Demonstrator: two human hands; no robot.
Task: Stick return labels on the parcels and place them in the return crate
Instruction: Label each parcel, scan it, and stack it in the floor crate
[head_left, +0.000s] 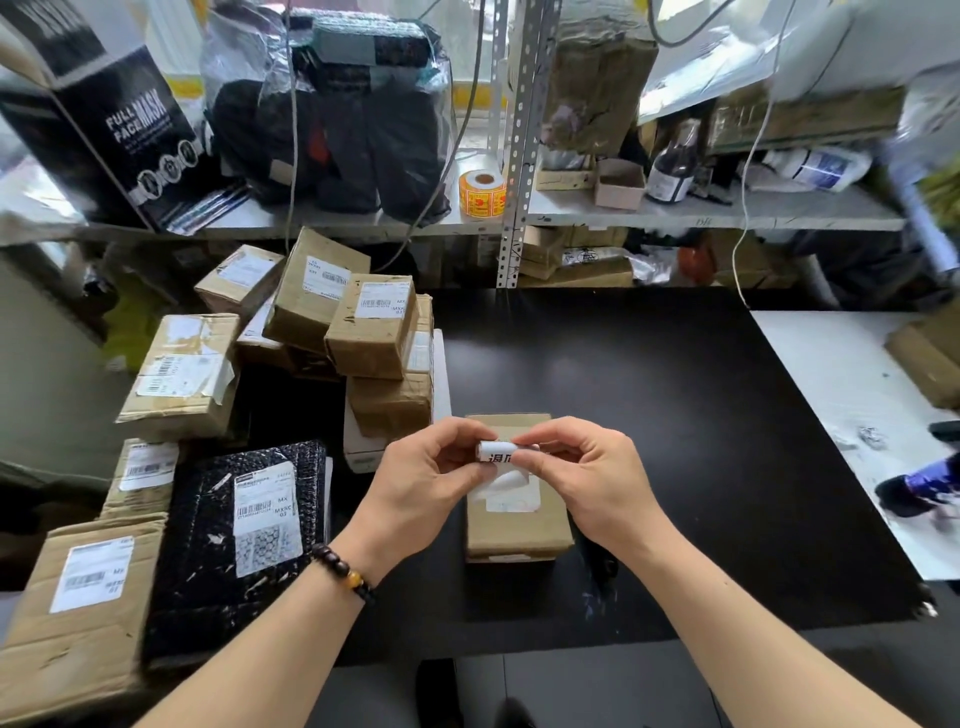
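- Head view shows a small white return label with black letters on it. It is curled up like a tiny roll and held in the air just over a brown box parcel
- The left hand pinches the left end of the label, with its thumb and fingers curled in
- The right hand pinches the right end the same way, so both hands hold the one label between them
- The brown box parcel lies flat on a black table top, right under the hands, and it has a white sticker on its top
- A bead bracelet with dark beads and one yellow bead sits on the left wrist
- Just to the left of the box is a pile of brown parcels, stacked on each other, and they have white paper tags with bar lines
- Closer to the person on the left lies a black bubble bag with a white tag, with more brown boxes beside it
- On the right a white table sits next to the black one, and the things at that edge are too blurry to tell
- Behind the tables stands a metal shelf
- On the shelf are a roll of orange stickers, a small open cardboard box, a dark bottle and a big black box that says FULL FACE MASK
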